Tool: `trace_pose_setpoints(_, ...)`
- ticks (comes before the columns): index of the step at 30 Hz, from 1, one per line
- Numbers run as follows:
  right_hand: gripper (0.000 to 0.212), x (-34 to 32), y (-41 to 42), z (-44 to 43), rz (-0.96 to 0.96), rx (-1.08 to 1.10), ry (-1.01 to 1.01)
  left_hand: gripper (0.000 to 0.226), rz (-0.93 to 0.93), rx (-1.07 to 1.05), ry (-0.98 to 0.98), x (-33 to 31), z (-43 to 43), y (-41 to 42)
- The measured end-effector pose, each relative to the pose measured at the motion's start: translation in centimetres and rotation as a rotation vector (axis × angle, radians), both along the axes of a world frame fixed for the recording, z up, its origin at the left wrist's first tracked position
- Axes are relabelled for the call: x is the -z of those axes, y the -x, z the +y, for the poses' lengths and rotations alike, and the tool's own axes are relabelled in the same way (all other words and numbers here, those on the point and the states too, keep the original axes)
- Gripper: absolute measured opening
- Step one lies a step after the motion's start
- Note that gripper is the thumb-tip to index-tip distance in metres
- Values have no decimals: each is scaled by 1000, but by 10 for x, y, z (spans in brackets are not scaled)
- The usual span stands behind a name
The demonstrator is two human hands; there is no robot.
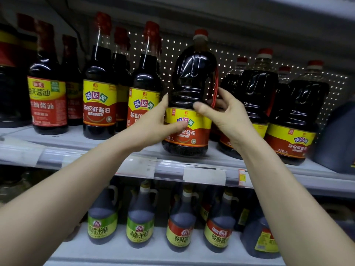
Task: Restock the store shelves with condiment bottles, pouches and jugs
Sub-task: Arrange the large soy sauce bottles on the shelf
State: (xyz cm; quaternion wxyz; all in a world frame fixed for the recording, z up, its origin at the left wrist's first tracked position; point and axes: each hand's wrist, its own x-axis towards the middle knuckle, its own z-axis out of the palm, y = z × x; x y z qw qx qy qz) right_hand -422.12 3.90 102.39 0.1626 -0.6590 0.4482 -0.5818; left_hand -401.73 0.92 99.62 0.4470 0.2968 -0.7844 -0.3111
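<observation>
A large dark soy sauce jug [190, 81] with a red cap and a yellow-and-red label stands upright on the upper shelf [119, 148], near its front edge. My left hand [155, 121] lies against the jug's left side, fingers straight, thumb across the label. My right hand [228, 112] holds the jug's right side, fingers curled round its red handle and thumb pressed on the front.
Tall soy sauce bottles [99, 89] stand close on the left of the jug. More matching jugs [292, 116] fill the right. A perforated back panel [169, 52] shows behind. On the lower shelf [119, 252] stand several vinegar jugs [140, 219]. Price-tag rail [203, 173] runs along the shelf front.
</observation>
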Motion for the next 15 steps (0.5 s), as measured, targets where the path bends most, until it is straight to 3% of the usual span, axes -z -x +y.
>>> trace_pose_setpoints(3,81,6,0,2,4,32,-2,121,23,-47,-58,6,-2,-1)
trace_pose_setpoints(11,77,6,4,-6,-8,45,3,112,-8,-70,-30,2,-10,8)
trace_pose_setpoints(15,65,11,7,-12,-10,-4,13,99,-8,-101,-3,7,-17,15)
